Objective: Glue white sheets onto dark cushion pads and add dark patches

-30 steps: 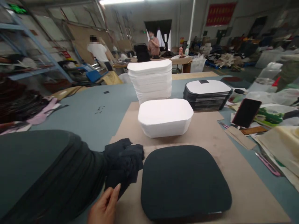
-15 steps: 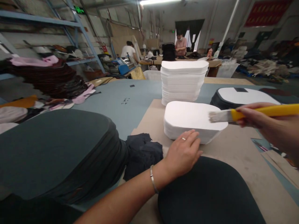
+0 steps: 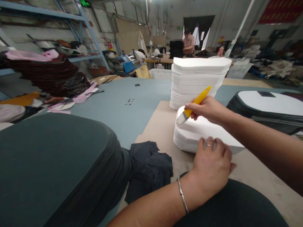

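My right hand (image 3: 207, 108) grips the yellow handle of a flat paintbrush (image 3: 200, 98). Its pale bristles touch the top of a low stack of white rounded sheets (image 3: 187, 140), near the left end. With fingers spread and bent, my left hand (image 3: 213, 165) rests against the front side of this stack. Below that hand lies a dark green rounded panel (image 3: 246, 201), partly covered by my left wrist. Crumpled dark cloth pieces (image 3: 150, 165) lie to the left of the panel.
A taller white stack (image 3: 194, 83) stands behind the low one. To the left is a big pile of dark green panels (image 3: 54, 151). A dark pile with a white top sheet (image 3: 272, 102) sits at right. One co-worker (image 3: 188, 42) stands at a far table.
My right hand has carried the paintbrush leftward across the low white stack and tilted its handle up. My left hand stays by the stack's front. The view has shifted slightly.
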### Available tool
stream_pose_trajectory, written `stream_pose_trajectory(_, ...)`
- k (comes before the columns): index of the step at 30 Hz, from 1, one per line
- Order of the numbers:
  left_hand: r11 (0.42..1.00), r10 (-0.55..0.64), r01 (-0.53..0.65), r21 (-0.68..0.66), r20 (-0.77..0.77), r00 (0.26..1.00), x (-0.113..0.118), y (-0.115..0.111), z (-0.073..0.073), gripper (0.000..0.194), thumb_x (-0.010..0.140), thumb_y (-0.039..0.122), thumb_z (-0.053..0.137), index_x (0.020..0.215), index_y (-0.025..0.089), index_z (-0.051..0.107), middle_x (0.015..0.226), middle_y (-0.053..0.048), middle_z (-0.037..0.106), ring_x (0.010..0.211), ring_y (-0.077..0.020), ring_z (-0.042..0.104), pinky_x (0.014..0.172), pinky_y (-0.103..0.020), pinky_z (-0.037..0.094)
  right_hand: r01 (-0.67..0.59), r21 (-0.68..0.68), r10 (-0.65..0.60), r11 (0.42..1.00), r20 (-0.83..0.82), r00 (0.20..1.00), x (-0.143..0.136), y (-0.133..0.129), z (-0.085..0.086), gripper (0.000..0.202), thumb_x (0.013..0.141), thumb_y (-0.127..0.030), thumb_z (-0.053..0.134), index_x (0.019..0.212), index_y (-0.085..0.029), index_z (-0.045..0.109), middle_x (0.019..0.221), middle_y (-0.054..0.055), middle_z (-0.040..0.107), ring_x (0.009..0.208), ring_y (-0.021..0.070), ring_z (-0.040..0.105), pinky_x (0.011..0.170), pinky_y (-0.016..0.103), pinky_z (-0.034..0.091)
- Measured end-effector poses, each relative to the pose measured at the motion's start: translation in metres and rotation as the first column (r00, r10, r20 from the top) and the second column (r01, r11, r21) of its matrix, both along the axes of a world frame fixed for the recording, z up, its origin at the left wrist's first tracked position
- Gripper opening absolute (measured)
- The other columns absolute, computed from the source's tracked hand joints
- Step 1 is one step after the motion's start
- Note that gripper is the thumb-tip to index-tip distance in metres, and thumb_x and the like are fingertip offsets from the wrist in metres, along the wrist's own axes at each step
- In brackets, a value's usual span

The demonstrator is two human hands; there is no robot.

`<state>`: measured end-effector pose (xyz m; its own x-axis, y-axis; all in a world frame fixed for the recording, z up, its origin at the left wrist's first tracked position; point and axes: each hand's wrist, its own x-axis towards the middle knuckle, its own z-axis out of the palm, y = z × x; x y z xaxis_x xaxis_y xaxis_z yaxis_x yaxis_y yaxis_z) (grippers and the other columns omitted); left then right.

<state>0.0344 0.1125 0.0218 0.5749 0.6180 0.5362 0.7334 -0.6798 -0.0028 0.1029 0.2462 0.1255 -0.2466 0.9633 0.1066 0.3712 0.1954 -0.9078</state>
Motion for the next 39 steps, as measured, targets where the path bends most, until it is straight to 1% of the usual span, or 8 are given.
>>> stream_pose_trajectory(8,1.000,-0.012,0.012,0.004,0.023,1.000,0.000,0.003,-0.004,0.048,0.104,0.049,0.051,0.133,0.012,0.064,0.137,-0.016,0.059,0.126,-0.0343,0.054,0.107,-0.053,0.046,0.200,0.084,-0.200,0.976,-0.010,0.980,0.010,0.078,0.003,0.017,0.084,-0.018,0.075,0.073,-0.014,0.062,0.059,0.003,0.063,0.051,0.0111,0.056,0.048,0.024,0.049)
stream_pose_trajectory(11,1.000,-0.013,0.013,0.006,0.027,1.000,-0.001,0.003,-0.006,0.050,0.104,0.049,0.050,0.135,0.012,0.062,0.139,-0.016,0.059,0.129,-0.0350,0.053,0.109,-0.054,0.046,0.145,0.106,-0.147,0.984,0.011,0.989,0.021,0.087,0.012,0.016,0.082,-0.021,0.081,0.078,-0.016,0.066,0.066,0.004,0.067,0.057,0.0113,0.059,0.052,0.023,0.049)
stream_pose_trajectory(16,1.000,-0.010,0.011,-0.024,0.028,1.000,0.000,0.004,-0.005,0.051,0.105,0.048,0.051,0.143,0.015,0.057,0.139,-0.014,0.060,0.129,-0.0342,0.054,0.108,-0.055,0.048,-0.162,0.038,0.153,0.986,0.178,0.972,0.049,0.094,0.026,0.013,0.073,-0.024,0.087,0.081,-0.020,0.078,0.083,0.005,0.074,0.068,0.0141,0.062,0.054,0.024,0.050)
stream_pose_trajectory(20,0.999,-0.015,0.016,-0.032,0.021,1.000,0.001,0.006,-0.005,0.049,0.103,0.050,0.055,0.137,0.015,0.062,0.138,-0.014,0.061,0.126,-0.0350,0.056,0.105,-0.054,0.049,-0.054,-0.031,0.061,0.998,0.275,0.960,0.090,0.097,0.031,0.009,0.074,-0.018,0.085,0.082,-0.019,0.080,0.082,0.005,0.074,0.066,0.0123,0.060,0.056,0.024,0.048)
stream_pose_trajectory(24,1.000,-0.002,0.003,-0.016,0.029,1.000,0.002,0.007,-0.004,0.049,0.100,0.051,0.060,0.134,0.016,0.063,0.136,-0.014,0.063,0.123,-0.0353,0.058,0.102,-0.055,0.051,0.102,-0.056,-0.076,0.993,0.357,0.931,0.138,0.082,0.036,0.008,0.079,-0.013,0.081,0.086,-0.016,0.079,0.082,0.005,0.074,0.065,0.0106,0.061,0.059,0.023,0.047)
stream_pose_trajectory(31,1.000,0.001,-0.001,-0.028,0.025,1.000,0.003,0.009,-0.001,0.048,0.094,0.048,0.071,0.131,0.017,0.064,0.134,-0.015,0.065,0.121,-0.0357,0.060,0.097,-0.054,0.053,0.246,-0.012,-0.219,0.969,0.420,0.881,0.202,0.038,0.040,0.011,0.088,-0.019,0.071,0.090,-0.009,0.075,0.076,0.006,0.071,0.066,0.0097,0.057,0.063,0.026,0.043)
stream_pose_trajectory(35,1.000,0.007,-0.006,-0.029,0.013,1.000,0.003,0.010,0.002,0.044,0.095,0.045,0.070,0.130,0.019,0.063,0.136,-0.014,0.064,0.122,-0.0359,0.059,0.097,-0.054,0.053,0.319,0.066,-0.310,0.945,0.479,0.821,0.216,0.015,0.035,0.017,0.090,-0.023,0.069,0.079,-0.011,0.073,0.070,0.008,0.070,0.062,0.0109,0.055,0.060,0.027,0.040)
stream_pose_trajectory(39,0.999,0.013,-0.014,-0.052,-0.016,1.000,0.003,0.009,0.006,0.041,0.096,0.042,0.070,0.129,0.019,0.063,0.135,-0.014,0.064,0.122,-0.0359,0.059,0.098,-0.054,0.052,0.412,0.166,-0.431,0.896,0.546,0.718,0.210,-0.022,0.027,0.026,0.090,-0.024,0.065,0.067,-0.014,0.067,0.062,0.008,0.067,0.054,0.0125,0.053,0.059,0.030,0.038)
